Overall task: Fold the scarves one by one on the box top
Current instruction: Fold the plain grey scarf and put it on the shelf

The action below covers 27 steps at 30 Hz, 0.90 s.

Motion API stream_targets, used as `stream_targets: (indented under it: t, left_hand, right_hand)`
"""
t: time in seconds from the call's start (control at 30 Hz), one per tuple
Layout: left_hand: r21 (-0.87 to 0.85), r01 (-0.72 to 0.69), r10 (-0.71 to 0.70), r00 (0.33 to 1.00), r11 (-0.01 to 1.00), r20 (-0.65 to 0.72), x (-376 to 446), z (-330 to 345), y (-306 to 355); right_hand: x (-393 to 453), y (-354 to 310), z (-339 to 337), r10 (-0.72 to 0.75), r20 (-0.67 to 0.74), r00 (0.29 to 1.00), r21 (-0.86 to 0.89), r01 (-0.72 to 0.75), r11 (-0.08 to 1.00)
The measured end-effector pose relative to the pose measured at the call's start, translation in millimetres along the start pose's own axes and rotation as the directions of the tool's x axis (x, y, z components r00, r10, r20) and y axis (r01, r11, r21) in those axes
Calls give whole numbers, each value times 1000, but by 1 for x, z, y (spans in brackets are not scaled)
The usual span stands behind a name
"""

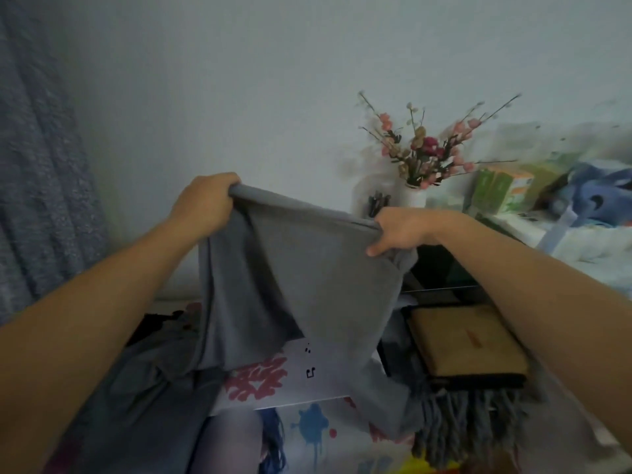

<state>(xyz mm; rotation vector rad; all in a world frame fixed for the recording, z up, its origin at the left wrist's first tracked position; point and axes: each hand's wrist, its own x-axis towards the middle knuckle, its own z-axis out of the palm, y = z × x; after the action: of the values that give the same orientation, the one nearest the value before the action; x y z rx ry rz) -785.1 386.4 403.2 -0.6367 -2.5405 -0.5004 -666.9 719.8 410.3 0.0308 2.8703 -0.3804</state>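
Pale, bare wall (pixel 239 80) fills the upper field, with a blue-grey textured curtain (pixel 37 165) hanging at far left and, at right, a cluttered white table (pixel 581 248) that carries a white vase of pink and dark red dried flowers (pixel 419 155). Largest of the task's things is the plain grey, soft knit scarf (pixel 290 275), held up in the air above the white box top printed with a red coral-like pattern (pixel 307 374); its lower part drapes down onto and past the box edge. It sags in deep folds between the two grips, so it is probably light, limp and unable to keep a shape by itself; the sensible hold is along the upper edge near the corners, where the cloth can be stretched flat before it is laid down. A second grey scarf with a tasselled fringe (pixel 472 419) lies at lower right, beside a flat tan box with dark edging (pixel 468 343). The left hand (pixel 205 206) holds one upper corner with fingers curled over a bunched edge; the right hand (pixel 400 230) pinches the other, thumb showing on the near side. Hidden: the scarf's full length, its far ends and most of the box top. Motion blur smears the table's objects, and the items below the box cannot be identified.
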Motion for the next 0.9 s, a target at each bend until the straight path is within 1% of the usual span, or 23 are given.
stream_targets:
  t: [0.07,0.1,0.17,0.2,0.27,0.4,0.43,0.47,0.53,0.6,0.63,0.67,0.7,0.73,0.77,0.8,0.83,0.87,0.9]
  left_hand:
    - [42,33,-33,999,999,2,0,-14,-18]
    - [51,60,-59,998,997,-16,0,-20,-24]
    - [73,127,-122,991,989,-62,2,-29,-31]
    - [92,170,-161,982,981,-95,4,-33,-33]
    - [95,254,-238,960,963,-150,9,-43,-38]
    - [65,301,-285,941,952,-181,17,-65,-47]
    - [60,300,-284,941,952,-186,19,-69,-48]
    - [50,296,-282,940,954,-191,19,-72,-47]
    - [41,273,-259,943,961,-209,18,-75,-41]
    - [8,261,-253,940,965,-230,17,-75,-33]
    - [-20,262,-258,934,965,-248,17,-75,-31]
    - [-66,255,-264,926,965,-271,17,-76,-29]
    - [-134,248,-278,915,959,-294,18,-75,-28]
    - [-215,243,-300,905,946,-302,17,-74,-28]
    - [-306,229,-319,903,924,-288,14,-72,-27]
    - [-392,218,-330,911,894,-248,10,-69,-27]
    - [-444,216,-329,925,869,-193,2,-65,-28]
    - [-461,231,-318,941,857,-118,-8,-59,-30]
    - [-444,264,-302,953,856,-16,-20,-51,-36]
  right_hand:
    - [5,18,3,74,-16,997,-151,-76,986]
    - [6,23,-1,111,-83,990,-200,-125,972]
    - [3,29,-16,137,-281,950,-233,-206,950]
    - [2,31,-26,149,-372,916,-213,-241,947]
    - [1,33,-44,179,-471,864,-115,-261,958]
    - [-5,31,-71,257,-544,799,13,-299,954]
    - [-6,30,-75,258,-597,759,57,-281,958]
    - [-8,27,-78,266,-662,701,108,-262,959]
    - [-8,24,-79,274,-790,549,197,-195,961]
    - [-12,17,-80,276,-869,411,249,-120,961]
    - [-14,15,-81,271,-893,360,261,-78,962]
    - [-16,11,-83,268,-900,344,276,-27,961]
    - [-17,10,-83,257,-897,360,292,46,955]
    - [-22,7,-82,255,-877,408,339,147,929]
    - [-27,5,-76,258,-825,503,430,263,864]
    - [-31,5,-65,234,-744,626,529,338,779]
    - [-36,9,-50,164,-654,738,585,357,728]
    - [-40,16,-32,80,-561,824,582,323,747]
    - [-46,23,-11,0,-452,892,546,276,791]
